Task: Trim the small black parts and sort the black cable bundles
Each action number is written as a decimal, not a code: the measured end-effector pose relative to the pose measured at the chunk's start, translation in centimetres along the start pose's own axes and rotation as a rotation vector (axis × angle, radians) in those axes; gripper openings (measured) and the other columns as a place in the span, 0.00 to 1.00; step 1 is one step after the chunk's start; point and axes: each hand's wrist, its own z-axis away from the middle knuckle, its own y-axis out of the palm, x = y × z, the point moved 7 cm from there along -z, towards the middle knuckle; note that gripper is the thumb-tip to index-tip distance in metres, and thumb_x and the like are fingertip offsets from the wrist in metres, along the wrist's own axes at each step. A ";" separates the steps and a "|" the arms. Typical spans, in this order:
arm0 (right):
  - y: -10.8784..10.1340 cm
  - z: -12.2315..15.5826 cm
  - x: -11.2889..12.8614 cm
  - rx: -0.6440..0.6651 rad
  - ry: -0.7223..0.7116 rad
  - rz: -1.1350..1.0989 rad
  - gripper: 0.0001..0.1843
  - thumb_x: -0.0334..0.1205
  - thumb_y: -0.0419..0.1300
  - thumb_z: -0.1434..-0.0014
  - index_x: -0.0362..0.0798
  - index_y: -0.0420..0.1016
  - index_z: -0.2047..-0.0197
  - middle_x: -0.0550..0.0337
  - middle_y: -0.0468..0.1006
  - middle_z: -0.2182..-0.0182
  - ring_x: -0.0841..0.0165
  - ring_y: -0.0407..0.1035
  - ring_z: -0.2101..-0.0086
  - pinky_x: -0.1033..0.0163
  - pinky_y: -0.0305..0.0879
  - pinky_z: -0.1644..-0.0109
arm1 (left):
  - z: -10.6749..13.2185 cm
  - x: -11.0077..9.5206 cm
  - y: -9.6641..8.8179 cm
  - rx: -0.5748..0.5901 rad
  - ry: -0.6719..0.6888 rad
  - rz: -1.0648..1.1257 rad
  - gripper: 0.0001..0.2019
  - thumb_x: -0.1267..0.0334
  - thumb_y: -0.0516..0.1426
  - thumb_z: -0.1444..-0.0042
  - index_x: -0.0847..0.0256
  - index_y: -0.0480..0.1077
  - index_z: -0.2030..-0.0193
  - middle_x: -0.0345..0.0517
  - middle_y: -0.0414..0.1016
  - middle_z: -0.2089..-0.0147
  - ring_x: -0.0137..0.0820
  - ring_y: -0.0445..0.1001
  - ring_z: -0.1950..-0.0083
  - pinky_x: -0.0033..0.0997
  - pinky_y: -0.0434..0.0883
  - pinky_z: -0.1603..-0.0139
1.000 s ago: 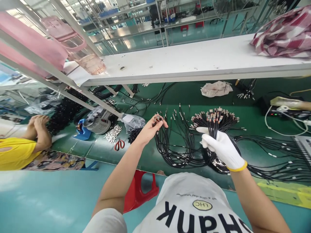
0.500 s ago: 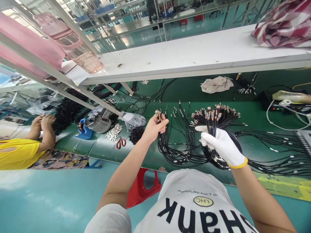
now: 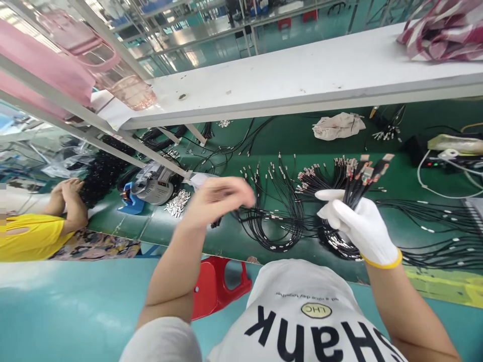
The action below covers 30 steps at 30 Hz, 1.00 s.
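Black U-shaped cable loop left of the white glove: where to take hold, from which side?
Probably at the rounded bend of the black U-shaped cable loop, coming from the near edge of the green bench: the cables run close together there and the bend faces that edge, while the metal-tipped ends spread apart on the far side.

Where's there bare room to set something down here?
The white shelf between the bottle and checked cloth, bar specks; also the green bench just left of the beige bundle. Crowded: around the right hand, among black cables.
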 end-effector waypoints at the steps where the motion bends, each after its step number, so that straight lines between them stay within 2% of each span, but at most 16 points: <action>1: -0.1 -0.1 0.1 -0.007 0.001 -0.005 0.19 0.51 0.63 0.35 0.51 0.81 0.45 0.65 0.66 0.80 0.72 0.56 0.77 0.62 0.67 0.68 | -0.3 0.6 0.0 -0.043 -0.030 -0.006 0.25 0.42 0.60 0.41 0.58 0.69 0.80 0.35 0.61 0.84 0.25 0.60 0.82 0.24 0.64 0.82; 3: 0.1 -0.5 0.0 0.007 0.016 0.001 0.20 0.52 0.63 0.35 0.51 0.81 0.46 0.66 0.66 0.80 0.72 0.56 0.77 0.62 0.69 0.67 | -0.5 1.1 -0.6 -0.143 0.013 0.239 0.25 0.41 0.59 0.40 0.59 0.68 0.79 0.34 0.60 0.84 0.24 0.59 0.83 0.23 0.63 0.82; 5: 0.2 -0.7 -0.1 0.012 0.009 0.011 0.19 0.52 0.63 0.35 0.51 0.82 0.47 0.66 0.66 0.80 0.72 0.59 0.75 0.62 0.71 0.63 | -0.1 2.1 -1.8 -0.265 0.021 0.470 0.30 0.39 0.54 0.36 0.57 0.60 0.82 0.30 0.46 0.89 0.23 0.49 0.87 0.24 0.58 0.85; 6: 0.2 -0.7 -0.1 0.008 0.004 0.014 0.19 0.52 0.63 0.35 0.51 0.82 0.47 0.66 0.65 0.80 0.71 0.61 0.74 0.61 0.72 0.61 | 0.1 2.6 -2.2 -0.291 -0.009 0.520 0.31 0.39 0.52 0.34 0.56 0.58 0.84 0.29 0.40 0.89 0.24 0.45 0.87 0.25 0.57 0.86; 7: 0.2 -0.8 -0.1 -0.002 0.002 0.017 0.18 0.52 0.63 0.35 0.52 0.82 0.47 0.66 0.65 0.80 0.70 0.63 0.73 0.61 0.73 0.59 | 0.2 3.1 -2.0 -0.273 -0.056 0.509 0.31 0.40 0.52 0.35 0.55 0.59 0.85 0.29 0.40 0.89 0.25 0.44 0.87 0.25 0.57 0.86; 8: 0.2 -0.8 -0.2 -0.013 0.002 0.017 0.18 0.51 0.63 0.36 0.52 0.82 0.47 0.66 0.64 0.81 0.69 0.64 0.72 0.60 0.73 0.57 | 0.2 3.4 -1.6 -0.223 -0.110 0.463 0.29 0.41 0.56 0.37 0.55 0.62 0.85 0.30 0.45 0.88 0.25 0.47 0.86 0.25 0.58 0.86; 10: 0.4 -1.0 -0.3 -0.022 0.002 0.000 0.18 0.52 0.63 0.35 0.53 0.82 0.47 0.66 0.64 0.81 0.69 0.66 0.70 0.59 0.74 0.54 | 0.2 3.8 -0.8 -0.180 -0.184 0.423 0.22 0.47 0.65 0.45 0.58 0.70 0.82 0.36 0.62 0.83 0.24 0.58 0.82 0.23 0.62 0.82; 12: 0.8 -1.1 -0.5 -0.002 -0.005 -0.034 0.19 0.52 0.63 0.35 0.51 0.82 0.47 0.66 0.65 0.80 0.69 0.65 0.71 0.57 0.73 0.51 | 0.2 3.5 -0.8 -0.249 -0.166 0.502 0.19 0.49 0.68 0.47 0.61 0.72 0.77 0.37 0.67 0.80 0.22 0.61 0.80 0.21 0.62 0.80; 14: 1.4 -1.4 -0.9 0.035 -0.010 -0.070 0.19 0.51 0.63 0.35 0.50 0.81 0.46 0.66 0.65 0.80 0.71 0.62 0.73 0.57 0.73 0.51 | 0.3 3.5 -1.4 -0.365 -0.156 0.676 0.22 0.46 0.62 0.40 0.60 0.68 0.75 0.33 0.60 0.83 0.20 0.54 0.83 0.21 0.58 0.80; 16: 2.2 -1.6 -1.2 0.084 -0.004 -0.074 0.20 0.51 0.63 0.35 0.48 0.81 0.45 0.67 0.65 0.80 0.72 0.59 0.75 0.60 0.71 0.57 | 0.3 3.7 -1.4 -0.406 -0.206 0.898 0.25 0.43 0.54 0.33 0.60 0.64 0.75 0.30 0.48 0.86 0.21 0.47 0.85 0.22 0.55 0.81; 19: 3.4 -2.1 -1.2 0.115 -0.009 -0.013 0.20 0.50 0.62 0.35 0.48 0.80 0.46 0.65 0.70 0.77 0.74 0.56 0.76 0.65 0.59 0.72 | 0.2 3.3 0.3 -0.377 -0.350 1.174 0.28 0.42 0.48 0.30 0.60 0.59 0.77 0.30 0.43 0.86 0.21 0.45 0.87 0.22 0.53 0.83; 21: 4.3 -2.4 -1.0 0.121 -0.009 0.038 0.18 0.49 0.62 0.36 0.49 0.81 0.48 0.63 0.74 0.73 0.75 0.55 0.77 0.66 0.51 0.75 | -0.1 2.2 1.8 -0.341 -0.387 1.261 0.30 0.41 0.45 0.30 0.60 0.57 0.78 0.31 0.42 0.87 0.21 0.45 0.87 0.23 0.52 0.83; 23: 5.4 -2.6 -0.6 0.150 -0.007 0.060 0.16 0.48 0.62 0.36 0.49 0.82 0.51 0.63 0.76 0.72 0.75 0.56 0.77 0.66 0.51 0.74 | -0.6 0.7 3.2 -0.298 -0.362 1.300 0.31 0.39 0.43 0.30 0.60 0.56 0.79 0.32 0.41 0.87 0.21 0.44 0.87 0.23 0.53 0.83; 27: 7.4 -2.8 -0.1 0.228 0.004 0.017 0.16 0.48 0.66 0.41 0.47 0.81 0.54 0.63 0.76 0.74 0.71 0.64 0.72 0.65 0.60 0.68 | -2.0 -2.2 5.2 -0.188 -0.288 1.263 0.32 0.38 0.43 0.31 0.60 0.58 0.78 0.32 0.41 0.86 0.21 0.45 0.87 0.24 0.56 0.81; 30: 8.3 -3.1 -0.3 0.272 -0.002 0.101 0.14 0.48 0.69 0.45 0.46 0.77 0.66 0.65 0.72 0.76 0.71 0.63 0.72 0.65 0.59 0.68 | -3.0 -3.5 5.8 -0.134 -0.221 1.209 0.31 0.37 0.44 0.31 0.60 0.59 0.77 0.31 0.42 0.86 0.21 0.45 0.87 0.24 0.57 0.81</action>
